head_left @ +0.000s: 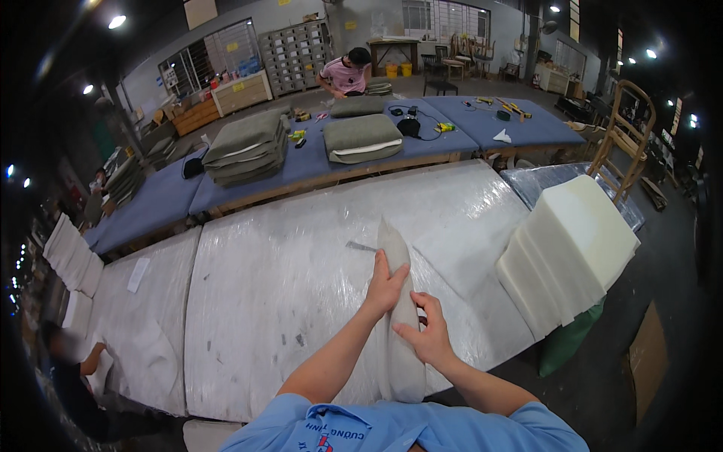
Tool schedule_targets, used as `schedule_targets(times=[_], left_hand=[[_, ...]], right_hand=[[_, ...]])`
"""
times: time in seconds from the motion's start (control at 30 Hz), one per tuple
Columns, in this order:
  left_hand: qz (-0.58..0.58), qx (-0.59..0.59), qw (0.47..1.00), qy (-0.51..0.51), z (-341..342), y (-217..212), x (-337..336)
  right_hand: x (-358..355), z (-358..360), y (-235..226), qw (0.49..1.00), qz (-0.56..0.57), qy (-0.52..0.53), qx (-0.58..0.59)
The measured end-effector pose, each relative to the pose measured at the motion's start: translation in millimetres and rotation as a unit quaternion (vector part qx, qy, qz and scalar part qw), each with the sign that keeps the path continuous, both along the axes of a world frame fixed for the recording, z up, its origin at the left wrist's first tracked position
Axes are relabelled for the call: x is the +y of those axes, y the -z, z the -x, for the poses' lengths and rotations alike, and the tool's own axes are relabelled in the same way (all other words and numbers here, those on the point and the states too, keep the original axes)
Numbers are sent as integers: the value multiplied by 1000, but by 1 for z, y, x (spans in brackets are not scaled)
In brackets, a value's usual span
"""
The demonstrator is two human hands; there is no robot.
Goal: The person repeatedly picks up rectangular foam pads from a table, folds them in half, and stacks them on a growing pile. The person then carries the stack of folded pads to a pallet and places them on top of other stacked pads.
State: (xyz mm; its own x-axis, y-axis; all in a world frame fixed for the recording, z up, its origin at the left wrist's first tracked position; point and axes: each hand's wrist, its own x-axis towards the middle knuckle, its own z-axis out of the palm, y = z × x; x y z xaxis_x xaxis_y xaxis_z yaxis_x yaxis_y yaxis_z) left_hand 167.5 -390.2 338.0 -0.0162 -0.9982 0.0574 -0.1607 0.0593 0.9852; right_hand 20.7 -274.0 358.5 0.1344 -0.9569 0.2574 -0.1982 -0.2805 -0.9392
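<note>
My half-curled left hand (385, 286) holds the grey cloth cushion (404, 304) to its right, long axis pointing away from me; my right hand (429, 333), loosely curled, grips the other side, nearer me.

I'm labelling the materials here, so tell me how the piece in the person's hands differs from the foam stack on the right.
The pale grey piece is held between the left hand and right hand; neither hand touches the white foam stack.
The piece looks long and narrow from this view, while the stack is broad and blocky, with many layers.
The piece looks greyer; the stack is creamier white.
Both are pale.
</note>
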Motion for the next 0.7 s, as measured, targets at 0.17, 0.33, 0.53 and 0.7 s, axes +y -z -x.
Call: schedule_targets(times=[0.17, 0.33, 0.53, 0.7], left_hand=[[-18, 24, 998, 50, 5, -2, -41], [-48, -15, 999, 3, 7, 1, -68], [-144, 88, 982, 84, 2, -13, -95], [-148, 125, 976, 103, -7, -1, -117]], right_hand=[[-9, 14, 0, 1000, 11, -2, 25], [-15, 16, 2, 999, 25, 5, 40], [-17, 16, 5, 998, 43, 24, 37], [-16, 8, 0, 998, 44, 23, 34]])
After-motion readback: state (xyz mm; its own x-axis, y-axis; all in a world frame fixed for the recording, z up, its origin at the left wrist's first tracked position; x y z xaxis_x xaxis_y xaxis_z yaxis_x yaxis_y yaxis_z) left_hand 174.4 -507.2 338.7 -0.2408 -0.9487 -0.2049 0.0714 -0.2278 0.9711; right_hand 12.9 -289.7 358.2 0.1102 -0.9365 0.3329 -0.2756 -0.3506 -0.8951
